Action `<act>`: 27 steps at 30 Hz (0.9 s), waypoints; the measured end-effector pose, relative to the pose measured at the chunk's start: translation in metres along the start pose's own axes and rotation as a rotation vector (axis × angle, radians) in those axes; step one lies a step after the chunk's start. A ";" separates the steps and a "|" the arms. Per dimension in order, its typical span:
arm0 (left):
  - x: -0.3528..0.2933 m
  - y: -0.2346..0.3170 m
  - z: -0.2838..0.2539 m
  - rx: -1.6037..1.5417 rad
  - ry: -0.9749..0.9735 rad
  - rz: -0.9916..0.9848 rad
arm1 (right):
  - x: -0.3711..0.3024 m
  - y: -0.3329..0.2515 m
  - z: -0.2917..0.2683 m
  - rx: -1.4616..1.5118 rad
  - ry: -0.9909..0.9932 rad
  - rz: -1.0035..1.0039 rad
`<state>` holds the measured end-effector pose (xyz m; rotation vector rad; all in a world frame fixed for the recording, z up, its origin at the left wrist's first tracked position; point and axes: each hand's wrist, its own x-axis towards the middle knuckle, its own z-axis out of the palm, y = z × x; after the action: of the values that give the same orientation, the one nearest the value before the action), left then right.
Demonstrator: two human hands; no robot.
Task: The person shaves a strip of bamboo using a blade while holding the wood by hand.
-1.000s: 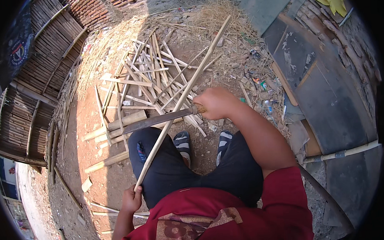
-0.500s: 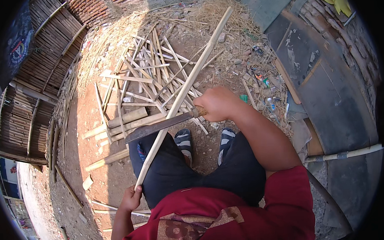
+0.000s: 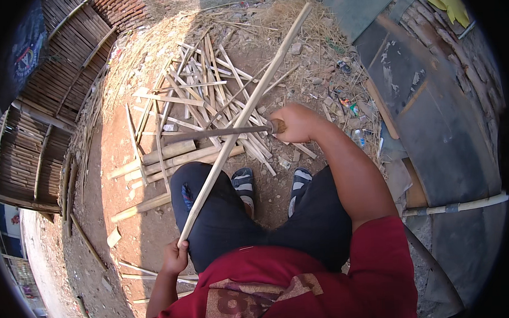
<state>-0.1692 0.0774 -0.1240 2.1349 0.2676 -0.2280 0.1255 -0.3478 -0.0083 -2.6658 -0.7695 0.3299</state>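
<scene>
A long pale bamboo strip [image 3: 264,83] slants from beside my left thigh up past the pile ahead. My left hand [image 3: 174,257] is closed round its near end. In my right hand [image 3: 298,122] is the wooden handle of a machete [image 3: 209,133], its dark blade pointing left. The blade, seen nearly edge-on, crosses the strip around mid-length; whether they touch I cannot tell. Beyond my knees, a loose heap of split bamboo strips [image 3: 201,99] covers the ground.
Thicker bamboo poles [image 3: 179,160] lie left of my feet. A slatted bamboo wall [image 3: 66,59] rises at the left. Dark boards [image 3: 433,130] and a pale pole [image 3: 463,205] are on the right. Litter and dry straw [image 3: 294,17] lie on the dirt.
My right hand has moved slightly up and right with the machete. The blade has lifted and turned more edge-on. The bamboo strip and my left hand have barely shifted.
</scene>
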 end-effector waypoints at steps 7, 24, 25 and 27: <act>-0.024 -0.009 0.001 0.086 0.082 0.003 | 0.006 0.050 0.012 0.186 0.422 0.052; -0.027 0.005 0.004 0.377 0.269 0.148 | -0.015 -0.020 -0.011 -0.051 0.182 -0.004; -0.025 0.006 0.003 0.394 0.256 0.148 | -0.024 -0.030 -0.014 -0.182 0.083 -0.048; -0.012 0.008 0.007 0.391 0.261 0.102 | 0.003 0.039 -0.006 0.176 0.232 0.181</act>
<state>-0.1786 0.0666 -0.1184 2.5621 0.2813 0.0661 0.1480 -0.3785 -0.0178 -2.5518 -0.4102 0.1218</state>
